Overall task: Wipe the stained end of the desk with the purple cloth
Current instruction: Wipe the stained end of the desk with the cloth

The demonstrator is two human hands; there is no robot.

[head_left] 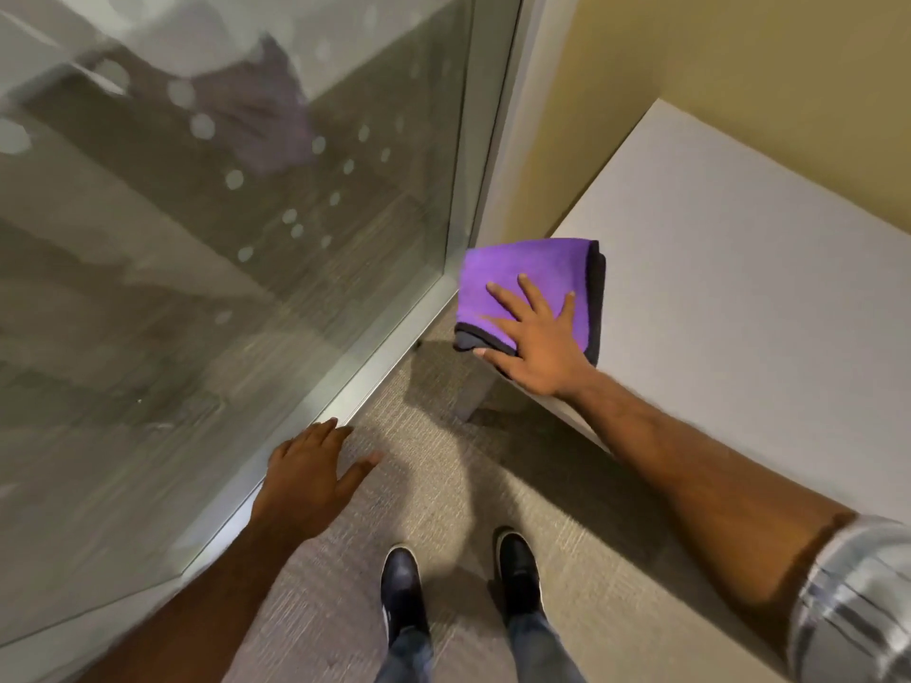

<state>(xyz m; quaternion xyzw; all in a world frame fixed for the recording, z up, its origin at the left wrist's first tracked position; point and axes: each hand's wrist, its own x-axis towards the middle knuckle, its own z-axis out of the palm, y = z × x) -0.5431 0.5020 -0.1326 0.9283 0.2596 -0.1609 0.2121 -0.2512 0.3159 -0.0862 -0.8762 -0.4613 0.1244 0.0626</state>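
A folded purple cloth (pixel 517 278) with a dark edge lies on the near-left corner of the pale grey desk (pixel 739 288), partly overhanging the end. My right hand (pixel 535 337) presses flat on the cloth, fingers spread, thumb at the desk's front edge. My left hand (pixel 310 478) hovers open in the air over the carpet, to the left of the desk, holding nothing. No stain is visible on the desk around the cloth.
A glass wall (pixel 222 239) with a metal frame (pixel 374 367) runs close along the left, meeting the desk's end. A yellow wall (pixel 739 66) stands behind the desk. My two dark shoes (pixel 404 584) stand on grey carpet (pixel 443 485) before the desk leg (pixel 475 391).
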